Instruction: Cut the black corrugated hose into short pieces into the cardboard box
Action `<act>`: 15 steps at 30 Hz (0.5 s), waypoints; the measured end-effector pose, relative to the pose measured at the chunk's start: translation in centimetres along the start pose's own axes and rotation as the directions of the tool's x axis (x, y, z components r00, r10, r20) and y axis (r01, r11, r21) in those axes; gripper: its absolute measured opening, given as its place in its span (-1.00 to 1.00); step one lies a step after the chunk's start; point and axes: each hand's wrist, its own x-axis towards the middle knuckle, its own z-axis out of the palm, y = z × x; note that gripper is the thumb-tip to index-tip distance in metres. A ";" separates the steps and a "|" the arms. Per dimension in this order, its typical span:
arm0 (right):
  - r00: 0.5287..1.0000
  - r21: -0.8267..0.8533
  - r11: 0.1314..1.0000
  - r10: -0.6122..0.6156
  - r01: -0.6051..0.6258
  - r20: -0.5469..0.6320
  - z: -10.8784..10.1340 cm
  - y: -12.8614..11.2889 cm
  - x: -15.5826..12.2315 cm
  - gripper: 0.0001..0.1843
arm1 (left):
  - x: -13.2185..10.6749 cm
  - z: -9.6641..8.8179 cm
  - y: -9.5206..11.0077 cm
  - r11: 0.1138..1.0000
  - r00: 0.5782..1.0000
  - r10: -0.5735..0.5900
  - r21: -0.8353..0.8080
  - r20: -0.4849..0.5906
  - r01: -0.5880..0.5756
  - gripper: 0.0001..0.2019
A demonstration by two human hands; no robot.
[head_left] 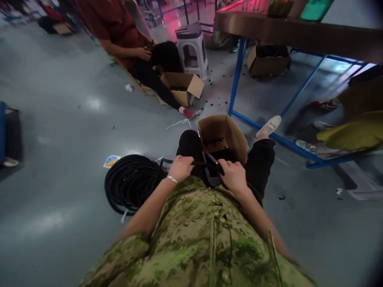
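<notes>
My left hand is closed on a black rubber-like strip held across my lap. One end of the strip trails left toward a large coil of black strip on the floor. My right hand is wrapped round a dark-handled cutting tool; its shiny metal part points toward the strip. Whether it is scissors or cutters I cannot make out. Between my legs stands an open cardboard box with small black pieces inside, just beyond my hands.
A person in a red top sits ahead on the left beside another open box. A stool stands behind it. The blue-legged table is at right, with a box beneath. Small black bits lie on the floor.
</notes>
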 end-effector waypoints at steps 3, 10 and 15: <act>0.978 -0.063 0.977 0.199 -0.203 -0.071 0.1 5.2 -2.4 -0.65 | -4.7 0.5 -7.6 0.913 0.921 -0.386 0.121 -0.063 0.391 -0.76; 0.892 0.397 0.863 0.411 -0.313 -0.190 0.2 10.1 -3.7 -0.61 | -15.1 0.8 -18.0 0.601 0.609 -0.792 0.111 -0.046 0.791 -0.64; 0.976 0.693 0.702 0.216 -0.161 0.008 2.4 4.1 -1.5 -0.58 | -14.0 2.0 -16.6 0.625 0.623 -0.781 -0.047 -0.043 0.779 -0.67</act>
